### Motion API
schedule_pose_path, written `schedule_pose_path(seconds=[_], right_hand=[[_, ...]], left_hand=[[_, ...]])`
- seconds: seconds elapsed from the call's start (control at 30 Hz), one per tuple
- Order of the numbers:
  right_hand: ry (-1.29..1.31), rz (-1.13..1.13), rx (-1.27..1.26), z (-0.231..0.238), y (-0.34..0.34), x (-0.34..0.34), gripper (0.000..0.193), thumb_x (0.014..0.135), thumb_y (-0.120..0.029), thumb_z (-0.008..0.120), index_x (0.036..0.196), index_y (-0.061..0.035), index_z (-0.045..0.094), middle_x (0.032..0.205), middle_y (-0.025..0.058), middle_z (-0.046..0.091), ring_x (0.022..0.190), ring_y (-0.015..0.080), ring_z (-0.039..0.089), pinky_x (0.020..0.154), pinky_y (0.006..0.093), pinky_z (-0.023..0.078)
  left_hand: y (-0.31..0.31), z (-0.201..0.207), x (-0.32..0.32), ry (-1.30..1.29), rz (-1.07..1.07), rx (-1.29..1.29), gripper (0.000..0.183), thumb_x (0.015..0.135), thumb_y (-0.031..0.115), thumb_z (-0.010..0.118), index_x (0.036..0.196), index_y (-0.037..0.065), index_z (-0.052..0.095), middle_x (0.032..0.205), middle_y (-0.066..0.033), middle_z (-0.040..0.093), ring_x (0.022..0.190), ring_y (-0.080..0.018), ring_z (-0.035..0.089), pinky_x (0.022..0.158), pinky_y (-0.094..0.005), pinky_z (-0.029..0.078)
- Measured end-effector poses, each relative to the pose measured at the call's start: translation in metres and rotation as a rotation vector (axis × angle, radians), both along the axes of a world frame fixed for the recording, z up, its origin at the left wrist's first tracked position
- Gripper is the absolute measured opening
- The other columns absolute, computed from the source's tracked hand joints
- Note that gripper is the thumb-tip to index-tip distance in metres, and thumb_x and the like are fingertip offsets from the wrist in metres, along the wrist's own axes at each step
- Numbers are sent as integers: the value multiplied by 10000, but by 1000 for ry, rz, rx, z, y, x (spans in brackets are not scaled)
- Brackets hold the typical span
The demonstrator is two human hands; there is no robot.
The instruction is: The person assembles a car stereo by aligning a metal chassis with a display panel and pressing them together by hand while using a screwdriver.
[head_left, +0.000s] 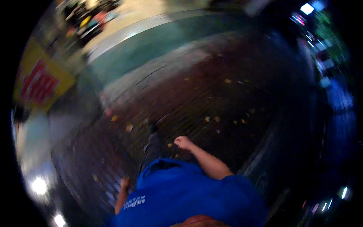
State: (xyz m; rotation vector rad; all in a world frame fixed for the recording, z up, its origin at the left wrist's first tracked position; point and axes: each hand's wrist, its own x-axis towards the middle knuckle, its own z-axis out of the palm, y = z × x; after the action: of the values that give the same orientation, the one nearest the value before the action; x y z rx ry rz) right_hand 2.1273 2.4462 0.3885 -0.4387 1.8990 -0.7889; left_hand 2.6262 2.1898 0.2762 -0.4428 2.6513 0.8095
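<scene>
My right hand (182, 142) is held out in front of my blue shirt (196, 193), over the dark brick pavement (193, 117). Its fingers are curled in, and nothing shows in them. Lower down, on the left side of the shirt, my left hand (124, 182) hangs beside my body. It is small and smeared, so its fingers cannot be made out. Neither hand touches any object that I can see. A dark trouser leg (152, 147) reaches forward between the two hands.
Scattered yellowish leaves (207, 119) lie on the bricks. Ahead runs a pale kerb strip (151, 73) with a greenish band (151, 56) beyond it. A yellow sign (41, 79) with red marks stands at the left. Colourful blurred items (90, 22) are heaped at the far left.
</scene>
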Motion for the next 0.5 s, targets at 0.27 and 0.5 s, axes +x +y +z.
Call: schedule_pose_path(seconds=[0.27,0.5], right_hand=[[444,-351,-75,48,16,-137,282,860,-278,657,996,-31,670,866,94,681,775,172,638,703,344,512],[220,-838,-243,145,-19,-252,226,922,-203,615,1089,-51,632,820,13,638,677,85,580,609,255,479]], left_hand=[[-164,27,-222,-118,-348,-197,211,855,183,572,1015,94,677,795,-137,641,734,-315,634,620,-468,495],[-282,56,-466,-115,634,516,320,937,310,577,953,4,669,777,-143,674,666,-248,647,571,-378,482]])
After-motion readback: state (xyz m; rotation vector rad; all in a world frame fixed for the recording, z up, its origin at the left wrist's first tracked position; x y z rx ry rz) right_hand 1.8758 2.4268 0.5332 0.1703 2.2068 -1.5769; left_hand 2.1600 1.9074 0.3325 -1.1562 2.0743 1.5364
